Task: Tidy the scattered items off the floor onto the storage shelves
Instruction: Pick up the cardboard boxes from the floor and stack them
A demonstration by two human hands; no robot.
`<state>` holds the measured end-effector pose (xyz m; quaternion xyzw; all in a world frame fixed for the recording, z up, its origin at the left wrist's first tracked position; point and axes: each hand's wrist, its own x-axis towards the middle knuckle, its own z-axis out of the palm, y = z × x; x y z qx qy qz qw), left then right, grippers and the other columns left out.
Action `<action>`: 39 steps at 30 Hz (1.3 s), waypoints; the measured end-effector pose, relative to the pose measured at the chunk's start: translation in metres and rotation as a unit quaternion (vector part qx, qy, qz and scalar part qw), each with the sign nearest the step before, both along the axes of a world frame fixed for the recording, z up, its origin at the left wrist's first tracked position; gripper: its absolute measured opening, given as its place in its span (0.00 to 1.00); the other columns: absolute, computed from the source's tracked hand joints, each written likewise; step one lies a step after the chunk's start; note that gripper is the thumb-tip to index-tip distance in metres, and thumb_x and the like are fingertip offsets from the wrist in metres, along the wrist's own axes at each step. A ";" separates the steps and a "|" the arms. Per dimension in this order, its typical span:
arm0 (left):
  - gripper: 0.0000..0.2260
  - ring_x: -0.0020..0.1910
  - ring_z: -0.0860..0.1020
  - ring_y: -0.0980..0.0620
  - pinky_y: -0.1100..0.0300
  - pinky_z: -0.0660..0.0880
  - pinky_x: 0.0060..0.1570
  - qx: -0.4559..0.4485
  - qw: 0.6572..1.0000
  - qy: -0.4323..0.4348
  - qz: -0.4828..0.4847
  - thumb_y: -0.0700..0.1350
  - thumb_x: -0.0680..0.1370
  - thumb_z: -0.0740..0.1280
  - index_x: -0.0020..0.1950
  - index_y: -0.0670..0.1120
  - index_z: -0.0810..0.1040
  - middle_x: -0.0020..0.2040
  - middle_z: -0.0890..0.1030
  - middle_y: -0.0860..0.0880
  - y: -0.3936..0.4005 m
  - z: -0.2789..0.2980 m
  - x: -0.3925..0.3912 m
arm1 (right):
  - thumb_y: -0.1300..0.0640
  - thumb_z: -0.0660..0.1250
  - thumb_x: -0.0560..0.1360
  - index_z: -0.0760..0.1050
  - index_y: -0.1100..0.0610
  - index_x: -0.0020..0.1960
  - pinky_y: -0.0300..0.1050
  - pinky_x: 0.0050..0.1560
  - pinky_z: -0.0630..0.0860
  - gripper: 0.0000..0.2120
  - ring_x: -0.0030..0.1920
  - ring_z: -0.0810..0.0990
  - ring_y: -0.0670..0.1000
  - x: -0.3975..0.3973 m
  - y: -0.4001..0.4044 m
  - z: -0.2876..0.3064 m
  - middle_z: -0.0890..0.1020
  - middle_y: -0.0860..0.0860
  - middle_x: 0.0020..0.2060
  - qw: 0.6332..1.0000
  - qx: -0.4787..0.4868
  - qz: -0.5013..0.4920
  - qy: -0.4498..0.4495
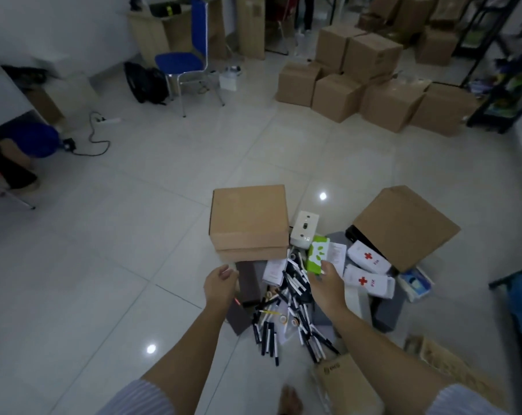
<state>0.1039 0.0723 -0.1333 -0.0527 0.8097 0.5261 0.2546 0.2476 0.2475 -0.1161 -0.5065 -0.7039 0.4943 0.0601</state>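
Under the right hand (pixel 325 283), hidden: lower end of the green-and-white box (pixel 317 255), fingertips too. Below the fingers, pens (pixel 286 307) tangled, count unclear. Beyond the fingers, print on red-cross packs (pixel 369 257) too small to read. Black shelving (pixel 505 64) cropped, contents blurred, possibly packets.

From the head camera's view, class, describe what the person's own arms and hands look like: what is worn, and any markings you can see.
Both forearms are bare from above the elbow down. Each upper arm carries a short, light sleeve with fine pale stripes, seen at the bottom corners of the frame. The left hand and right hand wear no gloves; no watch, ring or wristband shows. No markings are visible on the arms.
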 end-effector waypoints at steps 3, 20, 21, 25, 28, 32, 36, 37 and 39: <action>0.22 0.60 0.78 0.44 0.47 0.72 0.65 0.030 0.998 -0.035 0.042 0.42 0.75 0.72 0.68 0.39 0.74 0.61 0.80 0.42 0.019 -0.015 -0.035 | 0.59 0.62 0.81 0.65 0.62 0.73 0.50 0.64 0.70 0.22 0.67 0.72 0.58 -0.042 0.025 -0.014 0.72 0.59 0.69 1.000 0.002 0.015 -0.006; 0.32 0.65 0.74 0.42 0.53 0.70 0.65 0.105 0.947 -0.230 0.197 0.31 0.73 0.71 0.75 0.40 0.63 0.69 0.73 0.38 0.100 -0.220 -0.243 | 0.68 0.61 0.78 0.62 0.53 0.39 0.40 0.32 0.61 0.15 0.32 0.65 0.46 -0.246 0.106 -0.226 0.65 0.45 0.34 0.991 -0.057 -0.009 -0.121; 0.33 0.66 0.74 0.42 0.53 0.69 0.66 0.099 0.948 -0.234 0.191 0.31 0.73 0.71 0.76 0.40 0.62 0.70 0.72 0.38 0.103 -0.236 -0.254 | 0.70 0.60 0.77 0.57 0.52 0.35 0.42 0.29 0.55 0.20 0.28 0.59 0.48 -0.255 0.112 -0.240 0.61 0.48 0.30 0.989 -0.053 -0.020 -0.137; 0.40 0.70 0.69 0.43 0.51 0.67 0.68 0.054 0.957 -0.229 0.170 0.29 0.71 0.72 0.78 0.42 0.57 0.76 0.64 0.42 0.106 -0.286 -0.289 | 0.72 0.60 0.75 0.62 0.55 0.37 0.43 0.30 0.57 0.15 0.30 0.61 0.51 -0.271 0.143 -0.294 0.60 0.51 0.29 0.978 -0.067 -0.067 -0.186; 0.43 0.71 0.66 0.43 0.49 0.66 0.69 0.023 0.969 -0.209 0.131 0.28 0.71 0.70 0.80 0.44 0.52 0.77 0.60 0.44 0.105 -0.317 -0.307 | 0.73 0.62 0.74 0.66 0.60 0.68 0.44 0.38 0.71 0.25 0.41 0.73 0.55 -0.279 0.157 -0.330 0.75 0.54 0.46 0.981 -0.091 -0.112 -0.132; 0.39 0.67 0.65 0.49 0.54 0.67 0.63 0.010 0.980 -0.186 0.075 0.26 0.72 0.68 0.78 0.45 0.56 0.76 0.60 0.46 0.110 -0.347 -0.327 | 0.74 0.67 0.73 0.57 0.55 0.78 0.44 0.56 0.72 0.39 0.65 0.71 0.58 -0.296 0.165 -0.358 0.69 0.55 0.71 0.986 -0.108 -0.109 -0.061; 0.32 0.58 0.67 0.52 0.59 0.69 0.53 0.004 0.989 -0.141 0.051 0.29 0.73 0.71 0.72 0.42 0.61 0.62 0.68 0.50 0.118 -0.345 -0.334 | 0.70 0.64 0.78 0.62 0.62 0.73 0.37 0.48 0.74 0.25 0.61 0.74 0.59 -0.313 0.170 -0.364 0.72 0.60 0.67 0.980 -0.114 -0.155 -0.045; 0.31 0.58 0.69 0.51 0.59 0.70 0.51 0.007 0.991 -0.126 0.042 0.31 0.72 0.72 0.70 0.43 0.61 0.61 0.68 0.50 0.119 -0.340 -0.338 | 0.69 0.61 0.80 0.63 0.63 0.73 0.36 0.45 0.75 0.22 0.61 0.74 0.58 -0.319 0.173 -0.362 0.71 0.61 0.68 0.978 -0.112 -0.171 -0.028; 0.30 0.57 0.71 0.49 0.58 0.71 0.50 0.017 0.995 -0.099 0.027 0.35 0.71 0.75 0.66 0.45 0.61 0.61 0.70 0.48 0.124 -0.329 -0.347 | 0.66 0.59 0.82 0.63 0.63 0.73 0.46 0.55 0.76 0.20 0.64 0.72 0.61 -0.326 0.181 -0.356 0.71 0.60 0.68 0.973 -0.104 -0.204 -0.008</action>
